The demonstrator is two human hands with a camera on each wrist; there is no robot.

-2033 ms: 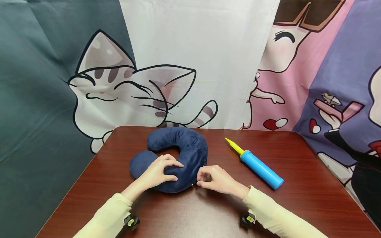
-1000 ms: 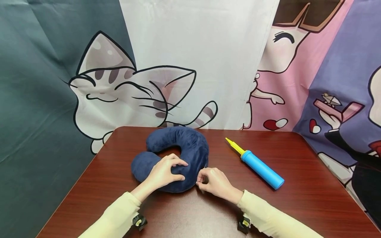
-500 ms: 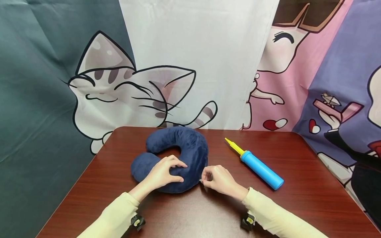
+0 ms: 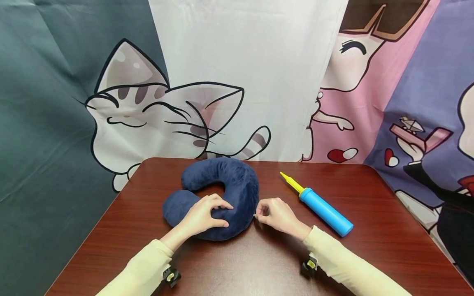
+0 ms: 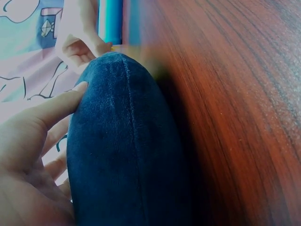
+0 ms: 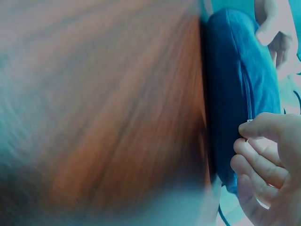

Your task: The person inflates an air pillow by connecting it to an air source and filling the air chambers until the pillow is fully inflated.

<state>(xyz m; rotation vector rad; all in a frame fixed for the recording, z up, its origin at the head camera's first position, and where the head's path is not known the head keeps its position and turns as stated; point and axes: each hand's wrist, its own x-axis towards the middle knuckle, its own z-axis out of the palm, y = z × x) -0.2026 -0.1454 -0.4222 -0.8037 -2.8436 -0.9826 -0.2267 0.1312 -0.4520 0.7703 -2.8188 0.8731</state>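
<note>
A navy blue plush neck pillow (image 4: 240,185) lies on the table, its opening facing left. My left hand (image 4: 201,213) rests on the near arm of the pillow and grips it, thumb and fingers curved and spread apart. In the left wrist view, the thumb (image 5: 81,87) presses on the pillow's cover. My right hand (image 4: 277,216) is at the pillow's right outer edge. Between thumb and index finger it pinches a small zipper pull (image 6: 249,121), mostly hidden by the fingertips. A zipper line (image 6: 246,89) runs along the pillow's side from the pull.
A blue hand pump (image 4: 326,211) with a yellow nozzle lies slanted to the right of my right hand. The reddish-brown wooden table (image 4: 229,271) ends at a cartoon-printed cloth (image 4: 252,61) hanging behind it.
My right hand has slid with the zipper pull along the pillow's outer edge, away from me and slightly right. The left hand shifted a little right with the pillow earlier, then stayed nearly still.
</note>
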